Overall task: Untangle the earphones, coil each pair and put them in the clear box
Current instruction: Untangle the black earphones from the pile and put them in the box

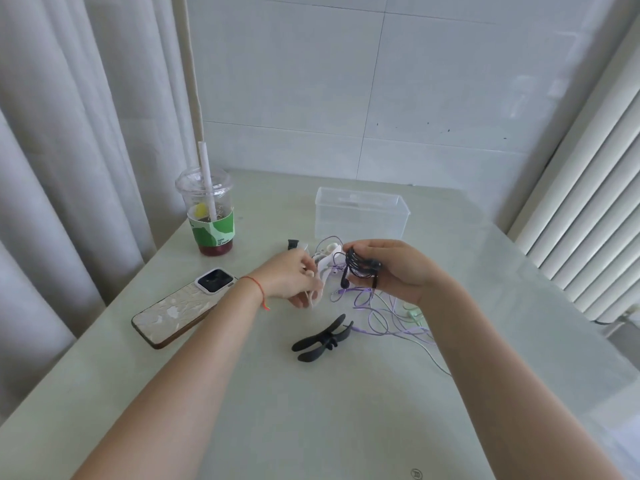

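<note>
step: coiling | your right hand point(391, 268) holds black coil point(362, 266) | left hand point(294, 278) pinches white cord point(313, 296) | next: drop coil in far box point(360, 216)

Head-worn camera looks forward and down, near the table point(311, 410).

Pale, glossy surface point(277, 410), set against a tiled wall with curtains on the left. Resting on it: a clear box point(360, 216) near the back, open-topped, contents not discernible; a lidded plastic cup point(209, 216) with straw, green sleeve and dark red drink, back left; a phone point(183, 304) face down, left of centre; a black cord winder point(323, 337) with spread wings, centre; loose purple earphone cable point(377, 317) and pale green cable point(415, 315), tangled together right of the winder.
</note>
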